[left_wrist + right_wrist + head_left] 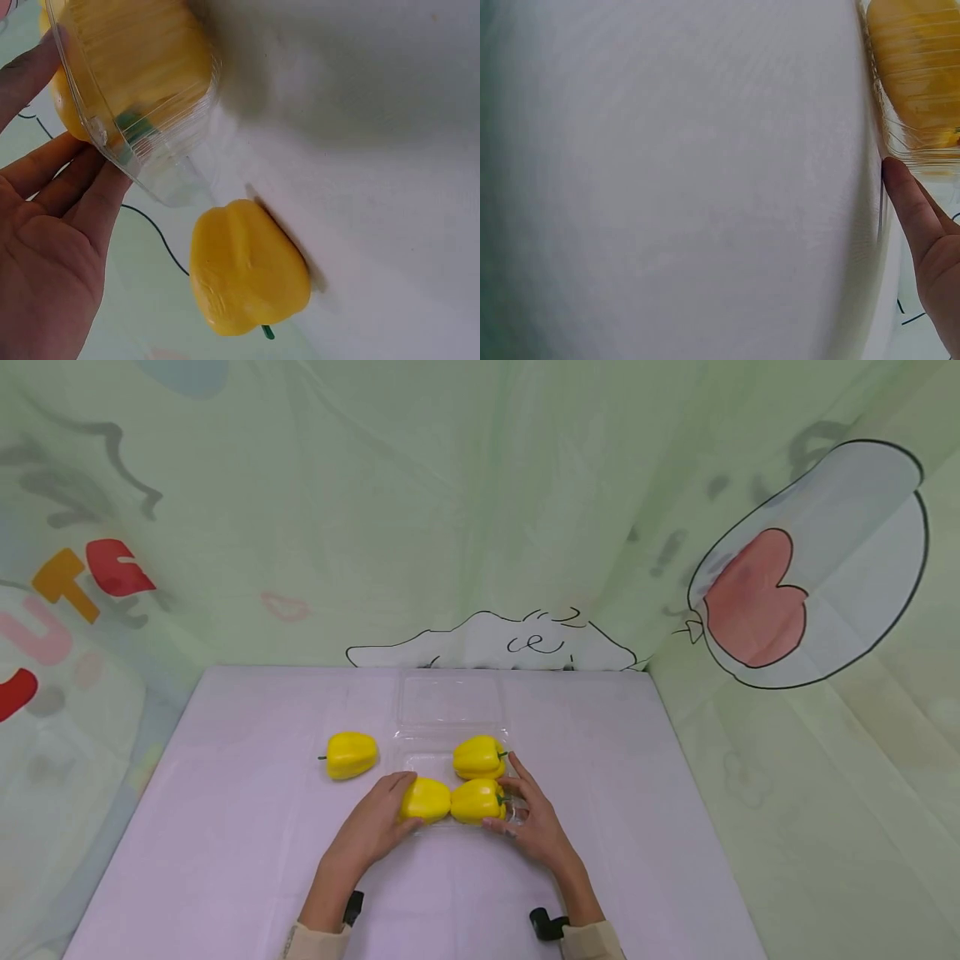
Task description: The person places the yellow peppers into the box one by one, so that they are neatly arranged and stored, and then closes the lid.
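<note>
A clear plastic clamshell box (pixel 422 760) lies with its lid (pixel 450 700) folded back, away from me. Three yellow bell peppers are in it: one at the front left (pixel 426 800), one at the front right (pixel 476 800) and one behind at the right (pixel 478 758). My left hand (pixel 378 823) holds the front-left pepper, fingers on its far side and thumb on its near side. Spread fingers of my right hand (pixel 538 828) touch the box's right end, thumb at the near corner. A fourth yellow bell pepper (pixel 351 756) lies outside, left of the box.
A pale lilac cloth (pixel 600 760) covers the table. Printed green curtains (pixel 420 510) hang behind it and at both sides. The open lid reaches close to the table's back edge.
</note>
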Action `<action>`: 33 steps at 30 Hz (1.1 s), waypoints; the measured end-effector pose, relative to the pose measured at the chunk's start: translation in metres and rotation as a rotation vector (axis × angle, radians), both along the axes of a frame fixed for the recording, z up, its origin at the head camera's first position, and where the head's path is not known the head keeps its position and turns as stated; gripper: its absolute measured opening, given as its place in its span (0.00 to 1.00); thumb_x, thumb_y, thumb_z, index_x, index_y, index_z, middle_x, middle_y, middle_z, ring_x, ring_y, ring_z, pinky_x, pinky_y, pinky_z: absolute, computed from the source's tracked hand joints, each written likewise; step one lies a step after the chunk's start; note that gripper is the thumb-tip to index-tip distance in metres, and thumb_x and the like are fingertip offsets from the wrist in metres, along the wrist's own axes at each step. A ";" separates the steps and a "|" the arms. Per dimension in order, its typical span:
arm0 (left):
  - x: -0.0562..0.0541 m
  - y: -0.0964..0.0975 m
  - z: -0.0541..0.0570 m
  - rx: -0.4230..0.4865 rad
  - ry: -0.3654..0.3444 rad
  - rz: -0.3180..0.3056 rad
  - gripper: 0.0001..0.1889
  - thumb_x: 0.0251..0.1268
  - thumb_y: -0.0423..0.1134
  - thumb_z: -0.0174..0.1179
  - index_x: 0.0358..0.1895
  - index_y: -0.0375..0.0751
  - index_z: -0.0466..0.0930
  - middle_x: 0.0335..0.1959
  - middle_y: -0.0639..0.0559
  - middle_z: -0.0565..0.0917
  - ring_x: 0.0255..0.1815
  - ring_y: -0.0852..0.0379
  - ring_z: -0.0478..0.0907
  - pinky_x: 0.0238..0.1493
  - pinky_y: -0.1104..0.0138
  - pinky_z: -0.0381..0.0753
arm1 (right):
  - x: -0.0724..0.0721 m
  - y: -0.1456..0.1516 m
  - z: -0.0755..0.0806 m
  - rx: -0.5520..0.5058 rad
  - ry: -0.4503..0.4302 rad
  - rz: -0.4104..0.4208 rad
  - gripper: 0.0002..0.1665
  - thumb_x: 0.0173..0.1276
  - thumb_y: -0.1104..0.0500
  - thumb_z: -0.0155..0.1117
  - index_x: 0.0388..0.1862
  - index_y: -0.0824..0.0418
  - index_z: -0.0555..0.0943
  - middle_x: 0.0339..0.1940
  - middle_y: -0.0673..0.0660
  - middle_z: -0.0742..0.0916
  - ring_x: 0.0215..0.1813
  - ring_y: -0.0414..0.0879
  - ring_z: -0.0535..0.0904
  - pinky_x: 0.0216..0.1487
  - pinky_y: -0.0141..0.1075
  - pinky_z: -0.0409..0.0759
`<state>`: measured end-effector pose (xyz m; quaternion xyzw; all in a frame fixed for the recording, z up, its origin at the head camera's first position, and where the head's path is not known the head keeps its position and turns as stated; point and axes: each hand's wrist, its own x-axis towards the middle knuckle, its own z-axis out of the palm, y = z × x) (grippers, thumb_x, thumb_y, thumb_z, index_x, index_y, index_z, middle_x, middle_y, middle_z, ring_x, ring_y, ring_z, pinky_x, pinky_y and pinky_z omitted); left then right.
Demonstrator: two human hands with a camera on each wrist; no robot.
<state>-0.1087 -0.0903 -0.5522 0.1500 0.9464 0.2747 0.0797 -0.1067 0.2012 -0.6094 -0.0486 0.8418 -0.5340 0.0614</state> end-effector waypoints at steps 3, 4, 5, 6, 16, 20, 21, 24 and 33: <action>0.001 0.000 -0.001 -0.003 0.017 -0.003 0.39 0.66 0.44 0.75 0.77 0.34 0.71 0.78 0.40 0.74 0.79 0.42 0.72 0.80 0.49 0.73 | 0.000 -0.001 0.000 -0.006 -0.002 -0.001 0.37 0.59 0.51 0.85 0.67 0.50 0.79 0.91 0.44 0.57 0.80 0.57 0.73 0.74 0.55 0.80; 0.001 0.000 -0.002 -0.001 0.023 -0.004 0.39 0.66 0.44 0.75 0.77 0.34 0.70 0.78 0.40 0.73 0.79 0.41 0.71 0.81 0.49 0.73 | 0.000 -0.001 0.000 -0.007 -0.003 0.000 0.37 0.59 0.51 0.85 0.67 0.50 0.79 0.91 0.44 0.57 0.79 0.57 0.74 0.73 0.54 0.81; 0.001 0.000 -0.002 0.001 0.028 -0.006 0.39 0.66 0.44 0.75 0.77 0.34 0.70 0.79 0.40 0.73 0.80 0.41 0.71 0.81 0.49 0.73 | 0.000 -0.001 0.001 -0.007 -0.005 -0.001 0.38 0.59 0.51 0.85 0.67 0.50 0.79 0.91 0.43 0.57 0.79 0.57 0.74 0.73 0.53 0.81; 0.001 -0.001 -0.002 0.004 0.029 -0.007 0.39 0.66 0.44 0.74 0.77 0.34 0.70 0.79 0.40 0.72 0.80 0.42 0.70 0.81 0.49 0.72 | 0.000 -0.001 0.001 -0.005 -0.006 -0.002 0.38 0.59 0.51 0.85 0.67 0.50 0.79 0.91 0.43 0.57 0.79 0.56 0.75 0.72 0.52 0.82; 0.001 -0.014 0.003 0.058 0.170 -0.021 0.32 0.69 0.46 0.72 0.73 0.40 0.77 0.76 0.45 0.78 0.79 0.46 0.73 0.78 0.50 0.76 | 0.001 -0.001 0.001 0.003 -0.005 0.000 0.38 0.58 0.52 0.85 0.67 0.50 0.79 0.90 0.43 0.57 0.77 0.55 0.76 0.71 0.50 0.83; -0.005 -0.023 0.003 0.077 0.256 0.029 0.29 0.69 0.41 0.72 0.71 0.41 0.79 0.74 0.46 0.80 0.77 0.43 0.75 0.75 0.49 0.78 | 0.001 -0.001 0.002 0.002 -0.006 -0.002 0.37 0.59 0.52 0.85 0.66 0.49 0.79 0.90 0.43 0.57 0.78 0.56 0.75 0.72 0.52 0.83; -0.006 -0.026 0.002 0.082 0.276 0.043 0.29 0.68 0.40 0.72 0.71 0.40 0.79 0.73 0.45 0.80 0.77 0.43 0.75 0.75 0.48 0.78 | 0.001 -0.001 0.002 0.003 -0.007 -0.003 0.37 0.59 0.51 0.85 0.66 0.49 0.80 0.90 0.43 0.57 0.78 0.56 0.75 0.72 0.53 0.83; -0.012 -0.035 -0.001 0.091 0.341 0.083 0.29 0.66 0.36 0.73 0.70 0.37 0.79 0.73 0.43 0.80 0.77 0.40 0.74 0.75 0.47 0.78 | 0.001 -0.001 0.003 0.005 -0.008 -0.006 0.37 0.58 0.51 0.85 0.66 0.48 0.80 0.90 0.43 0.58 0.78 0.56 0.75 0.72 0.53 0.83; -0.025 -0.059 -0.006 0.111 0.317 0.247 0.29 0.67 0.32 0.70 0.71 0.34 0.76 0.77 0.39 0.73 0.83 0.35 0.63 0.79 0.41 0.71 | 0.000 -0.001 0.003 0.010 -0.015 -0.012 0.37 0.58 0.52 0.85 0.66 0.49 0.80 0.90 0.42 0.57 0.78 0.55 0.75 0.71 0.50 0.83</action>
